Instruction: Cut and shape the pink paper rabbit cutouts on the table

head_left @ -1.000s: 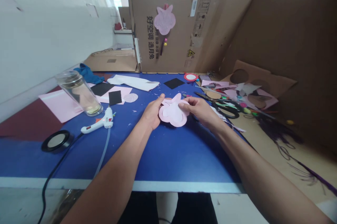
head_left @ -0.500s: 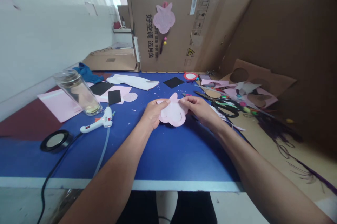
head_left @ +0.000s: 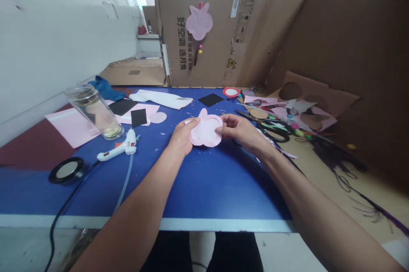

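A pink paper rabbit-shaped cutout [head_left: 205, 130] is held just above the blue table [head_left: 204, 182] between both hands. My left hand [head_left: 182, 136] pinches its left edge with thumb on top. My right hand [head_left: 238, 129] grips its right edge, fingers curled. The cutout's ears point away from me, toward the cardboard. A white hot-glue gun [head_left: 119, 149] lies on the table to the left of my left arm, its cable running off the near edge.
A glass jar [head_left: 95, 111], pink and black paper sheets [head_left: 132, 112] and a black tape roll [head_left: 67, 170] lie at left. Black scissors [head_left: 271, 129] and paper scraps crowd the right. A cardboard box [head_left: 217, 29] with a finished pink rabbit [head_left: 199, 21] stands behind.
Both hands have turned and lifted the pink cutout slightly, shifting it a little left and away from me. Nothing else on the table moved.
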`<state>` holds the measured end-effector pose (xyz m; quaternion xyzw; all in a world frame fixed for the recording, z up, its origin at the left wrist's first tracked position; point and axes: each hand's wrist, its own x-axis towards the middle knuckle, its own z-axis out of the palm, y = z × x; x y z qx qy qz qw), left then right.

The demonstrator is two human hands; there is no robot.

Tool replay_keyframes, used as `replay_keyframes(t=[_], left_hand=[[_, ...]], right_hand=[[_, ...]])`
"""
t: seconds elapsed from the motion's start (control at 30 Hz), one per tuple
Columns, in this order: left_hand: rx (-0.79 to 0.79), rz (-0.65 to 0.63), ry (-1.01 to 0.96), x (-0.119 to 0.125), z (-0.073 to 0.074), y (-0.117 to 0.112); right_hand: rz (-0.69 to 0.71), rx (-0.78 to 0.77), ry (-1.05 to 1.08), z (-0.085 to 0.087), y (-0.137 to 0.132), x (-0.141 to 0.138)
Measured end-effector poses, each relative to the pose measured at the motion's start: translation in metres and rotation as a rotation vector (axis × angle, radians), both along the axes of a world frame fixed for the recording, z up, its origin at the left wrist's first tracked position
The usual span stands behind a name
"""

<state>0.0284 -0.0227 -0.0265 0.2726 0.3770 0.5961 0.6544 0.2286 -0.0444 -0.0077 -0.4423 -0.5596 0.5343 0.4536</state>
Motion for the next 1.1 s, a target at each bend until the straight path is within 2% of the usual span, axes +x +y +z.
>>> replay_keyframes(t=[0.33, 0.47, 0.73, 1.1], left_hand=[[-0.003, -0.017, 0.016, 0.0, -0.001, 0.0], [0.024, -0.007, 0.069, 0.001, -0.001, -0.002], [0.116, -0.054, 0.21, 0.004, 0.0, -0.008], [0.211, -0.12, 0.361, 0.007, -0.001, -0.011]], right_hand=[[0.016, -0.026, 0.013, -0.006, 0.002, -0.002], [-0.001, -0.002, -0.011, -0.003, 0.0, -0.003], [-0.12, 0.087, -0.032, 0.005, -0.003, -0.006], [-0.114, 0.106, -0.068, 0.005, -0.004, -0.008]])
